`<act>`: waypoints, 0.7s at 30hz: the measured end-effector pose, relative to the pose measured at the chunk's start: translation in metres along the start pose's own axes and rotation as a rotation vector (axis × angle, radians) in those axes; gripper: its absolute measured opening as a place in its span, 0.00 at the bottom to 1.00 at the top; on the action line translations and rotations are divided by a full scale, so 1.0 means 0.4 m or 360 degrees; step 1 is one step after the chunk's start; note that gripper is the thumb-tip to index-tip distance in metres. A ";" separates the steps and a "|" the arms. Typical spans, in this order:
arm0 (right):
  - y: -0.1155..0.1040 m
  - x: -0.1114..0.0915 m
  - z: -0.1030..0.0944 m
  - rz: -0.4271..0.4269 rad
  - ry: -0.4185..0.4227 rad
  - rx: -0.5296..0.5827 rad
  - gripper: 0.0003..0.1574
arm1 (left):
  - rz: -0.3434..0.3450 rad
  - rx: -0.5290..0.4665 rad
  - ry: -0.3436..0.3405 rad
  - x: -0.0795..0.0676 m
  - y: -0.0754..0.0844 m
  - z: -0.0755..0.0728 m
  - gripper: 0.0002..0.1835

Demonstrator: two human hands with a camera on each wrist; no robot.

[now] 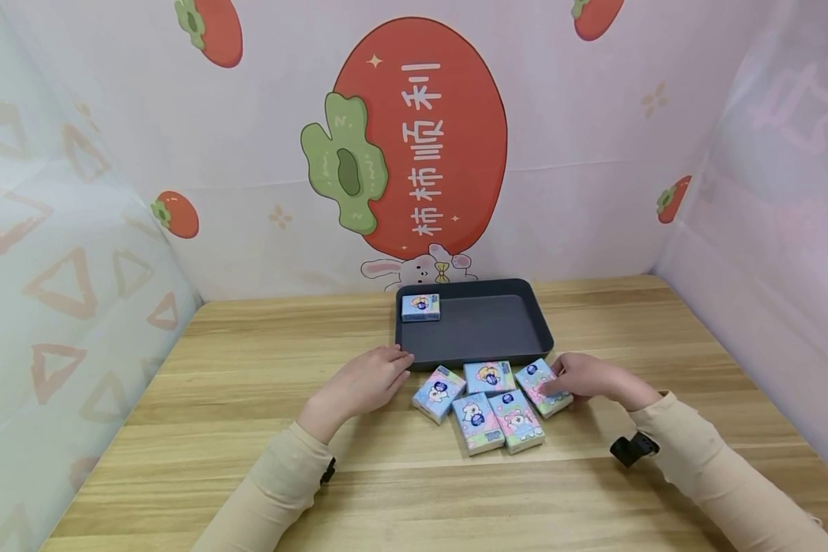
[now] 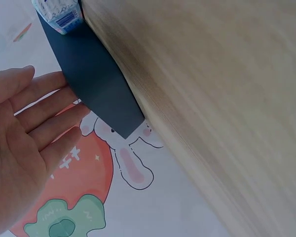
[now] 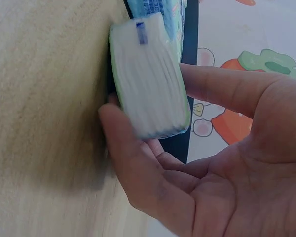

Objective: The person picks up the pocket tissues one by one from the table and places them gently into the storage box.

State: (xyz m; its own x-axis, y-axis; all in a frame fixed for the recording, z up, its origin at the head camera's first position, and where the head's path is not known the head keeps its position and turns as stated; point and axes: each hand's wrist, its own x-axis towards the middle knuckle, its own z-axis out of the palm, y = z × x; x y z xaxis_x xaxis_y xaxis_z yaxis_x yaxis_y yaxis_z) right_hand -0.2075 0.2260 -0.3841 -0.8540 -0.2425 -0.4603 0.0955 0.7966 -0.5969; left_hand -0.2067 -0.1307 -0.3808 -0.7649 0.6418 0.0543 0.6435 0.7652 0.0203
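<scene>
My left hand (image 1: 366, 381) lies at the near left corner of a dark grey tray (image 1: 486, 328), its fingers straight and touching the rim. In the left wrist view those fingers (image 2: 49, 111) rest against the tray's side. With finger and thumb, my right hand (image 1: 588, 376) pinches a small tissue pack (image 1: 534, 383) near the tray's front right corner. The right wrist view shows the white folded end of this tissue pack (image 3: 150, 81) between the fingers. Another tissue pack (image 1: 421, 307) lies inside the tray, at its back left.
Several more tissue packs (image 1: 478, 423) lie close together on the wooden table (image 1: 269, 360) in front of the tray, one (image 1: 490, 376) of them against its front side. A printed cloth wall (image 1: 559, 138) stands behind the tray, with more cloth on both sides.
</scene>
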 end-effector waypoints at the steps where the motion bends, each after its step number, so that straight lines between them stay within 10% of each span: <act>1: 0.001 -0.001 -0.001 0.0001 -0.0003 0.0022 0.23 | 0.0001 0.0001 0.0001 0.000 0.000 0.000 0.19; 21: 0.014 -0.031 -0.061 -0.0088 0.0006 0.0125 0.30 | -0.0020 -0.0006 -0.0010 0.002 0.001 0.004 0.19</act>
State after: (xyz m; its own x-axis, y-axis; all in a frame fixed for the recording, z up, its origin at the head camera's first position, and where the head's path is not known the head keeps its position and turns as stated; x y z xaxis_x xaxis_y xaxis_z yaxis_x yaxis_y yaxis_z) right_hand -0.2089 0.2468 -0.3657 -0.8610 -0.2827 -0.4228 0.0879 0.7362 -0.6710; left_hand -0.2073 -0.1298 -0.3822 -0.7732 0.6324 0.0477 0.6338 0.7731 0.0248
